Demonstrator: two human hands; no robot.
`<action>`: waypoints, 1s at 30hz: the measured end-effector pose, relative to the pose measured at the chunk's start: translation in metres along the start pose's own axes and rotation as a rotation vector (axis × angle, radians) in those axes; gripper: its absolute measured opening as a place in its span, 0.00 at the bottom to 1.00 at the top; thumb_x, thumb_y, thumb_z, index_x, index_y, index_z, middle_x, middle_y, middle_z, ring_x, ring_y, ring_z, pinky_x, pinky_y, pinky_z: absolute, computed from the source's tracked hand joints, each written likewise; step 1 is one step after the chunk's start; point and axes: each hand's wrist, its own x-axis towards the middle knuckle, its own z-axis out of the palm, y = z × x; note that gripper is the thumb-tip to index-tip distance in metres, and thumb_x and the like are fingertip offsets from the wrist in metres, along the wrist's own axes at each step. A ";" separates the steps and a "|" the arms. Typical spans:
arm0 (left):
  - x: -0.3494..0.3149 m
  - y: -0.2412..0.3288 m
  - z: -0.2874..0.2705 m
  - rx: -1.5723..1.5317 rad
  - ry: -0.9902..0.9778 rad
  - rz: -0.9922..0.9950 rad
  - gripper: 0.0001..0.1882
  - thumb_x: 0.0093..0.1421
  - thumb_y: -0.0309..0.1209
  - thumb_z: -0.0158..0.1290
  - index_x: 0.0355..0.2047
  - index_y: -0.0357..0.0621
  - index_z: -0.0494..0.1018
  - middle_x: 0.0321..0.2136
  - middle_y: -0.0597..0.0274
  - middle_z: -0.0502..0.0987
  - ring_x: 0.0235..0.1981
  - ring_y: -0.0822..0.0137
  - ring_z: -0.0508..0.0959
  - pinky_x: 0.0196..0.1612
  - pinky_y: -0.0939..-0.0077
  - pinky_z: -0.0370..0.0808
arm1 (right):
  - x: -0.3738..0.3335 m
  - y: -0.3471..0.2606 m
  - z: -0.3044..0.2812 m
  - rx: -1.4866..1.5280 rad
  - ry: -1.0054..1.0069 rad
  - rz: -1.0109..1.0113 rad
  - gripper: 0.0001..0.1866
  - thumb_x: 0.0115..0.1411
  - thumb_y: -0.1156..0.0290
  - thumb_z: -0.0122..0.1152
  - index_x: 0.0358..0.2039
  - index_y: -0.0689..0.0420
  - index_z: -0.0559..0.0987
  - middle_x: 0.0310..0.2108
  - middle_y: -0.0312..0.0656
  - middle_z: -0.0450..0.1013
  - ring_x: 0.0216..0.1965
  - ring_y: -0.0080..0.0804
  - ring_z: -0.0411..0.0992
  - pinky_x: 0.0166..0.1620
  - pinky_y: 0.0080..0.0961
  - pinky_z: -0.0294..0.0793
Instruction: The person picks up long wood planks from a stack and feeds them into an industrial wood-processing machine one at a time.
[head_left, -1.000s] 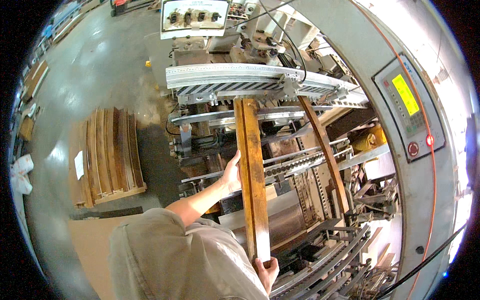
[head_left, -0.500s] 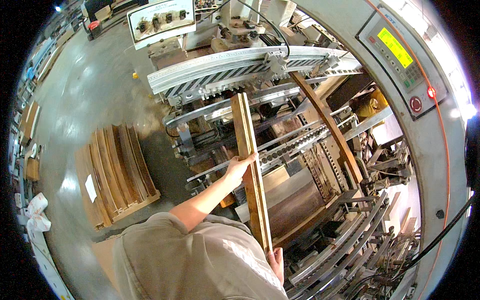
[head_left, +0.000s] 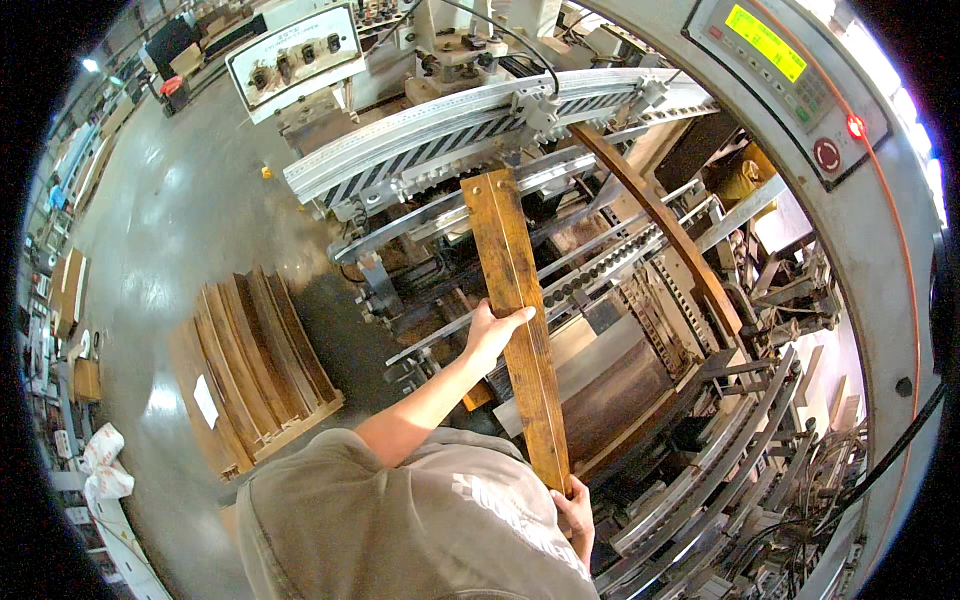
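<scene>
A long brown wooden board point(head_left: 505, 255) slants over the machine bed, its broad face turned up. A thin pale line runs along its length, and small round holes show near its far end. My left hand point(head_left: 492, 337) grips the left edge around the middle, thumb on top and the other fingers hidden underneath. At the near end, my right hand point(head_left: 576, 515) holds the board by its right side; part of that hand is hidden by my body. Beneath the board lie the machine's metal rails point(head_left: 425, 218) and a roller chain point(head_left: 600, 268).
Another wooden strip point(head_left: 655, 210) lies across the machine to the right. A stack of wooden boards point(head_left: 255, 365) stands on the floor at left. The machine's grey frame point(head_left: 845, 240) arches up the right, carrying a control panel point(head_left: 775, 75). A striped metal beam point(head_left: 430, 135) spans the far side.
The board has rolled about its length, from showing its narrow edges to showing its broad face. Both hands keep their hold. The whole view has shifted slightly.
</scene>
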 end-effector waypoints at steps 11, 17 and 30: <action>-0.030 0.012 0.028 0.070 -0.075 0.124 0.30 0.54 0.29 0.71 0.50 0.41 0.63 0.41 0.61 0.75 0.43 0.65 0.78 0.51 0.67 0.77 | 0.012 0.031 0.003 -0.176 0.160 -0.042 0.18 0.57 0.68 0.73 0.44 0.62 0.78 0.34 0.37 0.80 0.33 0.20 0.73 0.38 0.24 0.75; -0.068 -0.002 0.045 0.013 -0.092 0.198 0.28 0.58 0.23 0.64 0.53 0.39 0.60 0.38 0.61 0.73 0.37 0.68 0.76 0.43 0.69 0.78 | 0.018 0.024 0.025 -0.337 0.382 -0.128 0.17 0.55 0.67 0.74 0.39 0.62 0.78 0.28 0.39 0.78 0.29 0.21 0.70 0.36 0.26 0.73; -0.133 -0.015 0.059 0.112 -0.352 0.221 0.32 0.56 0.24 0.67 0.56 0.38 0.61 0.43 0.62 0.73 0.43 0.70 0.76 0.48 0.73 0.76 | 0.072 0.095 0.024 -0.664 0.532 0.044 0.16 0.48 0.63 0.75 0.37 0.56 0.86 0.30 0.50 0.82 0.34 0.45 0.82 0.39 0.39 0.78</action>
